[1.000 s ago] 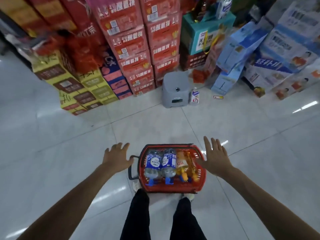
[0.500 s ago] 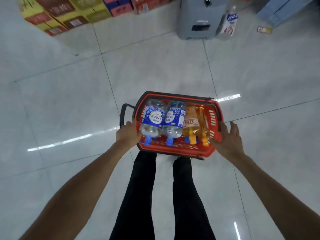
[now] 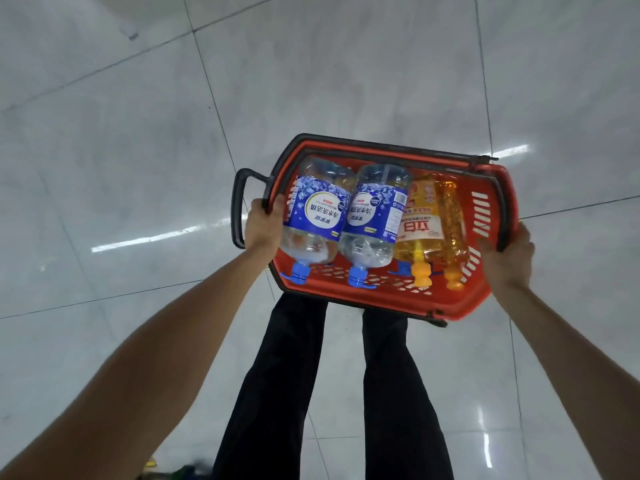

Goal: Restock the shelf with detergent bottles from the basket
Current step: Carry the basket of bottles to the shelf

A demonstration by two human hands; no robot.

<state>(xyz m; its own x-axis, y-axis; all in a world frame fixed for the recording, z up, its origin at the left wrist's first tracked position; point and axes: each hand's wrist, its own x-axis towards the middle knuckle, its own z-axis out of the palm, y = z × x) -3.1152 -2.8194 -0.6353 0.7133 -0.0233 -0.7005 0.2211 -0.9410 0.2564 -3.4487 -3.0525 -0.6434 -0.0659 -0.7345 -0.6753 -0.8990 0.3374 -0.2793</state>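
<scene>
A red plastic basket (image 3: 485,292) with black handles hangs above the tiled floor, in front of my legs. Inside it lie two clear bottles with blue labels and blue caps (image 3: 317,220) (image 3: 375,220), and two orange detergent bottles with orange caps (image 3: 420,223) (image 3: 450,216). My left hand (image 3: 263,226) grips the basket's left rim and black handle. My right hand (image 3: 507,258) grips the right rim. The basket tilts slightly, with its right side lower.
Glossy white floor tiles (image 3: 138,133) with dark grout lines lie all around. My black-trousered legs (image 3: 332,393) stand directly under the basket. No shelf is in view.
Both hands went from hovering beside the basket to gripping its rims, and the basket has risen off the floor. The view has tipped down, so the stacked boxes are out of frame.
</scene>
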